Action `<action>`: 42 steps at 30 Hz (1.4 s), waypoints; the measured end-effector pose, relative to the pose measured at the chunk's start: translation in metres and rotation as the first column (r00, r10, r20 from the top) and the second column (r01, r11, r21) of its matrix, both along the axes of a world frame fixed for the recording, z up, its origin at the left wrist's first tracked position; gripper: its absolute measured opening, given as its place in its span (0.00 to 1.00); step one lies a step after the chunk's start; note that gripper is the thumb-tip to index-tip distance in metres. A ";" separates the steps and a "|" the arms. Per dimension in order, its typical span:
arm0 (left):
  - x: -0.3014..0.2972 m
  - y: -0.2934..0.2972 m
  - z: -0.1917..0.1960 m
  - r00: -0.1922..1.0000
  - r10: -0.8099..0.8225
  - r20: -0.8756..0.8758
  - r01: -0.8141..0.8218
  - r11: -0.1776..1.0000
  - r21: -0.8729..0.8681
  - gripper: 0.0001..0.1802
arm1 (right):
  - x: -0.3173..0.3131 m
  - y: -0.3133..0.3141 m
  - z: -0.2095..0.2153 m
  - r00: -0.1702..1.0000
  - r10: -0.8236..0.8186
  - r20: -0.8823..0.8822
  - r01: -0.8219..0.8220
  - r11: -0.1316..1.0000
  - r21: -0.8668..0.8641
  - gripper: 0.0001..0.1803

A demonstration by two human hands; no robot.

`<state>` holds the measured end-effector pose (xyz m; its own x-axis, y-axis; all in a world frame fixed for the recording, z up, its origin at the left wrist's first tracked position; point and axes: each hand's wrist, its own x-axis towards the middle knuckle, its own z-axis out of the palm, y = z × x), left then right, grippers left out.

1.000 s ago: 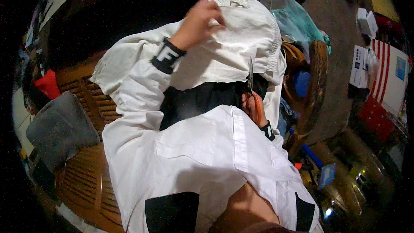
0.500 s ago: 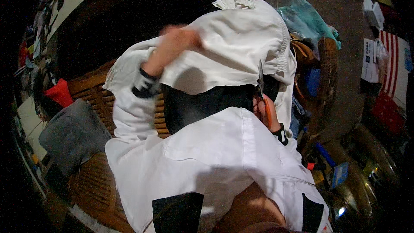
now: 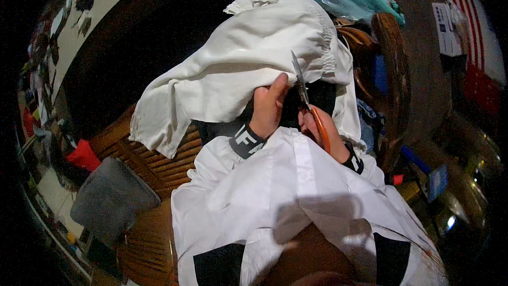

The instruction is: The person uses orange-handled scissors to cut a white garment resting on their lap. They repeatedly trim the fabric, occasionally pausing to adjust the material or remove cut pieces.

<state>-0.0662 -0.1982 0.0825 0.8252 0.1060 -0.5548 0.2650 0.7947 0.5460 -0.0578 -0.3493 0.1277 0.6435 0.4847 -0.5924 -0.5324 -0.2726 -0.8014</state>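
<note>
Across the black-clad lap [image 3: 321, 95], head view, soft white gathered cloth [image 3: 233, 69] is draped, its near edge pinched by the left hand [image 3: 269, 108], seemingly for steadiness; orange-handled metal scissors [image 3: 305, 97] are gripped by the right hand [image 3: 329, 130], blades alongside.

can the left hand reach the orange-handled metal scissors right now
Probably yes: the left hand is close beside the orange-handled metal scissors, though it seems to hold creased white cloth and the right hand holds them.

Dim, grainy surroundings fade to black at the curving rim; the white cloth [image 3: 238, 55] and shirt [image 3: 238, 185] look bright, a shadow [image 3: 317, 209] crossing the chest.
</note>
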 end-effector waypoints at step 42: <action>-0.013 -0.011 0.029 0.991 -0.095 -0.097 0.069 0.969 -0.237 0.19 | -0.015 -0.019 -0.007 0.942 0.068 -0.328 0.008 0.974 0.225 0.27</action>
